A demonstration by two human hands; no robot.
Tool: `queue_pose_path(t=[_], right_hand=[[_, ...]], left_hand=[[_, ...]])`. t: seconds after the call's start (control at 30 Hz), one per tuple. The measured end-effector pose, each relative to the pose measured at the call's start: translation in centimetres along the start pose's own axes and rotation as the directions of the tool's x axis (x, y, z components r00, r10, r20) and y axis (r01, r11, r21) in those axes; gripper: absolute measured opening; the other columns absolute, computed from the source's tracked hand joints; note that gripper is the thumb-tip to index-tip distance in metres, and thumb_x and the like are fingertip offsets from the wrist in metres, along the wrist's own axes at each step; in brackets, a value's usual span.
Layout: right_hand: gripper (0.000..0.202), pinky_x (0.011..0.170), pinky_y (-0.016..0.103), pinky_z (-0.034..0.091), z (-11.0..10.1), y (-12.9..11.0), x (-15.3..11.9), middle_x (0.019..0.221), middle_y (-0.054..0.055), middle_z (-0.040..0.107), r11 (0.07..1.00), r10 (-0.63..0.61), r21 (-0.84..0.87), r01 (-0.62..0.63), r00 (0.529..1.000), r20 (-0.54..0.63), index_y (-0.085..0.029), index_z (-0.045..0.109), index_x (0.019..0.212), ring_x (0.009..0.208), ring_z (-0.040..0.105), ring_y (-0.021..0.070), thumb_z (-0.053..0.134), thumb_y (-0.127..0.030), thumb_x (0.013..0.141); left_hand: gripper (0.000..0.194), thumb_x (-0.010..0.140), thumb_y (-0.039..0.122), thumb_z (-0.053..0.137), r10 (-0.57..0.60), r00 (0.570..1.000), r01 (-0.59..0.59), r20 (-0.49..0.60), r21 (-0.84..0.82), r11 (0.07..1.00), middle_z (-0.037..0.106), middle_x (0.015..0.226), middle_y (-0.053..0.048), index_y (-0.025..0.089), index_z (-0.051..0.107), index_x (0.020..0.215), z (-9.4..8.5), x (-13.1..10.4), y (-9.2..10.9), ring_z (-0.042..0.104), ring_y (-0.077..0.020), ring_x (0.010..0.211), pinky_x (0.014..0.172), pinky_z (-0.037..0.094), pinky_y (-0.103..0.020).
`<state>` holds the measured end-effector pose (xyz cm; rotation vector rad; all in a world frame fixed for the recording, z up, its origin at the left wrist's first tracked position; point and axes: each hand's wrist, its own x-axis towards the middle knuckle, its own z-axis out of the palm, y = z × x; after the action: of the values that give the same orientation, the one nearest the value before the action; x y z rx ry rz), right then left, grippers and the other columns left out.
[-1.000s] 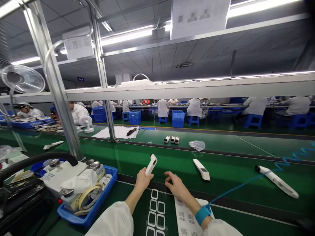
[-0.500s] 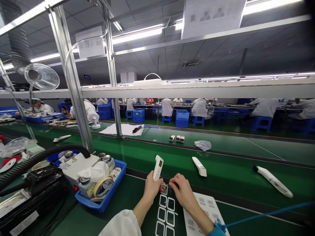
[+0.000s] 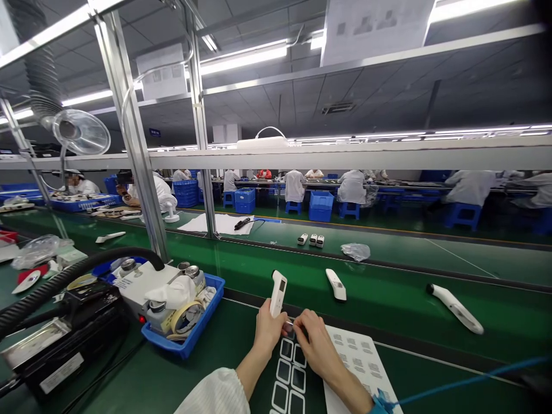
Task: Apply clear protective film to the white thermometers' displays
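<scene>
My left hand (image 3: 268, 333) is closed around a white infrared thermometer (image 3: 278, 293), which stands upright with its small dark display showing. Its thumb and fingertips reach toward my right hand (image 3: 314, 342), whose fingers are pinched at the top end of two rows of clear, white-framed screen covers (image 3: 284, 371). What lies between those right fingertips is mostly hidden. Beneath my right forearm is a white sheet of printed labels (image 3: 360, 359). A blue wrist strap (image 3: 379, 401) with a cord is on my right wrist.
Other thermometers lie on the green belt (image 3: 336, 285), one farther right (image 3: 456, 309). To my left, a blue tray (image 3: 185, 345) holds tape and bottles beside a black machine (image 3: 64, 345) with a hose. A metal post (image 3: 138, 138) rises behind it. Several people sit in the background.
The thermometers on the belt have slid left. My right fingers have come closer to my left fingertips at the top screen cover. My view has shifted slightly.
</scene>
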<state>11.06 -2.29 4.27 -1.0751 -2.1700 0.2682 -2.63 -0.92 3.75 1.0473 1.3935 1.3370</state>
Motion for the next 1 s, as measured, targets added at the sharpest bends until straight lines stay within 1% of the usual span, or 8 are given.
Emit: queue_pose_path(t=[0.13, 0.33, 0.47, 0.57, 0.63, 0.73, 0.87, 1.0], right_hand=[[0.022, 0.068, 0.035, 0.038, -1.4, -1.9, -1.6, 0.083, 0.004, 0.052, 0.991, -0.123, 0.054, 0.123, 0.992, -0.013, -0.022, 0.046, 0.08, 0.075, 0.05, 0.0213, 0.032, -0.021, 0.097], [0.03, 0.066, 0.035, 0.039, -4.6, -1.5, -3.0, 0.075, 0.003, 0.05, 0.969, 0.125, 0.223, -0.109, 0.991, -0.056, -0.023, 0.043, 0.074, 0.073, 0.049, 0.0223, 0.032, -0.038, 0.098], [0.033, 0.06, 0.031, 0.039, -7.1, -1.8, -3.4, 0.074, 0.003, 0.049, 0.917, 0.243, 0.333, -0.219, 0.97, -0.03, -0.024, 0.046, 0.072, 0.072, 0.048, 0.0221, 0.037, -0.047, 0.095], [0.033, 0.059, 0.03, 0.038, -8.7, -2.4, -3.5, 0.072, 0.002, 0.048, 0.895, 0.268, 0.376, -0.24, 0.963, -0.024, -0.024, 0.048, 0.071, 0.069, 0.047, 0.0207, 0.041, -0.047, 0.094], [0.034, 0.057, 0.028, 0.038, -9.2, -2.5, -3.5, 0.071, 0.002, 0.048, 0.889, 0.275, 0.389, -0.241, 0.961, -0.032, -0.024, 0.049, 0.07, 0.067, 0.047, 0.0198, 0.043, -0.048, 0.093], [0.036, 0.056, 0.027, 0.038, -9.3, -2.2, -3.5, 0.07, 0.001, 0.049, 0.886, 0.283, 0.388, -0.253, 0.959, -0.021, -0.023, 0.05, 0.069, 0.066, 0.047, 0.0191, 0.042, -0.05, 0.092], [0.036, 0.057, 0.027, 0.039, -9.1, -1.6, -3.5, 0.071, 0.001, 0.049, 0.886, 0.284, 0.362, -0.289, 0.956, 0.068, -0.023, 0.051, 0.07, 0.068, 0.047, 0.0194, 0.04, -0.049, 0.092], [0.035, 0.062, 0.03, 0.039, -8.6, -1.1, -3.5, 0.074, 0.002, 0.049, 0.875, 0.279, 0.369, -0.313, 0.95, 0.143, -0.023, 0.051, 0.073, 0.072, 0.047, 0.0205, 0.039, -0.049, 0.093]], left_hand=[[0.017, 0.07, 0.017, 0.063, -0.033, 0.999, 0.033, 0.013, 0.025, 0.999, 0.061, 0.062, 0.0, 0.018, 0.05, 0.081, -1.1, 0.2, -0.3, 0.058, -0.0149, 0.05, 0.036, 0.033, -0.017], [0.022, 0.065, 0.03, 0.074, 0.042, 0.998, -0.042, 0.038, -0.015, 0.999, 0.056, 0.07, -0.001, 0.015, 0.06, 0.073, -2.5, -1.2, 0.0, 0.054, -0.0149, 0.068, 0.059, 0.041, -0.021], [0.031, 0.073, 0.04, 0.068, 0.044, 0.983, -0.016, 0.18, -0.153, 0.988, 0.052, 0.068, 0.002, 0.015, 0.058, 0.089, -1.3, -4.4, 0.6, 0.046, -0.0094, 0.058, 0.056, 0.039, -0.021], [0.044, 0.074, 0.039, 0.07, 0.039, 0.933, 0.113, 0.357, -0.395, 0.912, 0.054, 0.072, 0.002, 0.018, 0.049, 0.106, 0.2, -6.9, 1.1, 0.046, -0.0075, 0.055, 0.054, 0.039, -0.021], [0.047, 0.071, 0.04, 0.074, 0.018, 0.903, 0.213, 0.43, -0.482, 0.85, 0.056, 0.077, 0.0, 0.017, 0.047, 0.103, 1.1, -8.0, 1.2, 0.05, -0.0082, 0.057, 0.054, 0.042, -0.021], [0.047, 0.068, 0.045, 0.076, -0.035, 0.898, 0.254, 0.439, -0.449, 0.857, 0.056, 0.081, -0.002, 0.016, 0.048, 0.091, 1.9, -9.0, 0.8, 0.05, -0.0075, 0.054, 0.048, 0.043, -0.021], [0.053, 0.069, 0.055, 0.07, -0.056, 0.902, 0.231, 0.429, -0.368, 0.9, 0.051, 0.075, 0.002, 0.018, 0.045, 0.098, 2.6, -9.6, -0.2, 0.042, -0.0045, 0.044, 0.035, 0.034, -0.017], [0.051, 0.077, 0.065, 0.054, -0.089, 0.891, 0.256, 0.445, -0.33, 0.908, 0.052, 0.077, 0.002, 0.02, 0.044, 0.097, 2.7, -10.2, -0.6, 0.043, -0.0041, 0.042, 0.036, 0.035, -0.017]])
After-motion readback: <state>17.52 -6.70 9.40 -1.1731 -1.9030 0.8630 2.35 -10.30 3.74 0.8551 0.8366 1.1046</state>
